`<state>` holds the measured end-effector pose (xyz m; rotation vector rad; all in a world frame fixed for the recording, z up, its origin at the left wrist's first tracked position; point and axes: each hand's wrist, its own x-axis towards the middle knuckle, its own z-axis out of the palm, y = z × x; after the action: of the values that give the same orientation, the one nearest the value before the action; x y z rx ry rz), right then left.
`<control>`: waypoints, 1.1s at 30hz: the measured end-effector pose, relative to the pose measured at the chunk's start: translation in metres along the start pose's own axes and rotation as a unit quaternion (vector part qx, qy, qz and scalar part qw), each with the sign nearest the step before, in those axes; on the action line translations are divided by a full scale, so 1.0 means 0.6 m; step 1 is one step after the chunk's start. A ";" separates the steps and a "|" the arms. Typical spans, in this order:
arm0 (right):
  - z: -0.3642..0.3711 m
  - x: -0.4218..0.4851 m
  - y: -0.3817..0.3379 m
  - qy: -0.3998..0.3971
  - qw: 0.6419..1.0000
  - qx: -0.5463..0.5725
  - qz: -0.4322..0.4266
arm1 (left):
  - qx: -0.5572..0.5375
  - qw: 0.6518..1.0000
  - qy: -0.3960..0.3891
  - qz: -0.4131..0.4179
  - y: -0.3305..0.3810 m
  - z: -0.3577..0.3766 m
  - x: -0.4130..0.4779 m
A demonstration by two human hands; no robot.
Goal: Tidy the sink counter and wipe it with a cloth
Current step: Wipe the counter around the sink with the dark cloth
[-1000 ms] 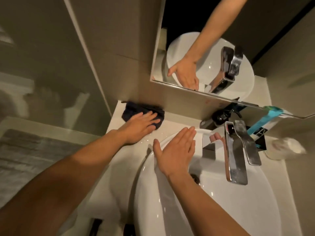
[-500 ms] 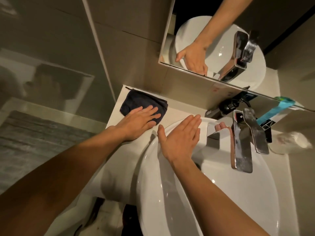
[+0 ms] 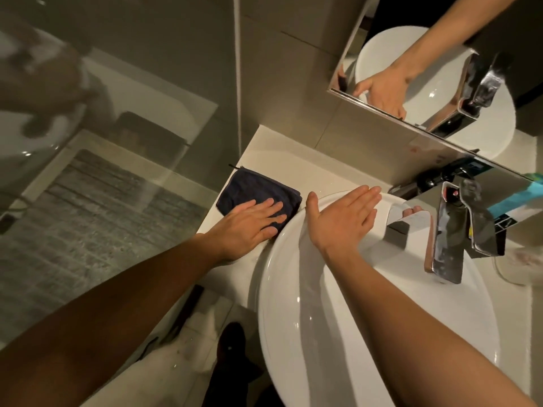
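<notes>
On the white counter (image 3: 273, 160) left of the basin, my left hand (image 3: 248, 223) lies palm-down on a folded dark navy cloth (image 3: 252, 190), fingers straight and only slightly fanned, pressing flat rather than gripping; the fingertips reach the cloth's near right corner, just beside the basin rim. The cloth sits square against the counter's left edge, soft and ribbed-looking, with a small loop or thread sticking out at its far left corner

My right hand (image 3: 342, 218) is flat too, fingers held together and the thumb spread wide, the palm turned down over the far left rim of the round white basin (image 3: 293, 318); whether it touches the porcelain I cannot tell. It holds nothing

A boxy chrome tap (image 3: 449, 245) with a flat lever stands at the basin's back right, mirroring my fingertips in its side. Behind it a mirror (image 3: 411, 69) with a metal lower edge shows the same hand and basin. Teal and black packaging (image 3: 511, 201) lies blurred by the tap. Smooth beige wall tiles (image 3: 293, 69) rise behind the counter, and a glass panel (image 3: 117, 142) on the left shows a grey textured mat (image 3: 97, 218) on the floor below
</notes>
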<state>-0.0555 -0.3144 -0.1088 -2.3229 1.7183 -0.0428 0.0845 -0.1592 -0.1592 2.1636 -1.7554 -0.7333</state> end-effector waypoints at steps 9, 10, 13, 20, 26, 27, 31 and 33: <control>-0.008 -0.003 -0.002 -0.008 1.000 0.018 -0.005 | -0.032 0.997 0.058 -0.049 0.030 0.071 -0.131; -0.007 -0.002 -0.002 -0.006 1.000 0.019 -0.004 | -0.022 0.996 0.075 -0.047 0.035 0.080 -0.146; -0.004 -0.002 0.000 -0.003 1.000 0.027 -0.003 | 0.020 0.993 0.110 -0.040 0.053 0.107 -0.186; -0.009 -0.002 0.004 -0.009 0.999 0.037 -0.002 | -0.076 0.981 0.110 -0.137 0.126 0.150 -0.251; -0.017 -0.001 -0.002 -0.023 0.999 0.041 -0.005 | -0.211 0.954 0.045 -0.210 0.180 0.113 -0.282; -0.019 0.000 -0.002 -0.024 0.999 0.043 -0.006 | -0.241 0.941 0.028 -0.235 0.189 0.097 -0.287; -0.022 0.002 -0.003 -0.021 0.998 0.051 0.000 | -0.459 0.817 0.084 -0.338 0.198 0.057 -0.321; -0.023 0.002 -0.002 -0.021 0.998 0.051 0.003 | -0.515 0.771 0.130 -0.352 0.184 0.035 -0.322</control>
<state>-0.0561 -0.3180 -0.0953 -2.2293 1.6628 -0.0780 -0.0465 0.0037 -0.0792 1.8423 -0.1379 -1.1111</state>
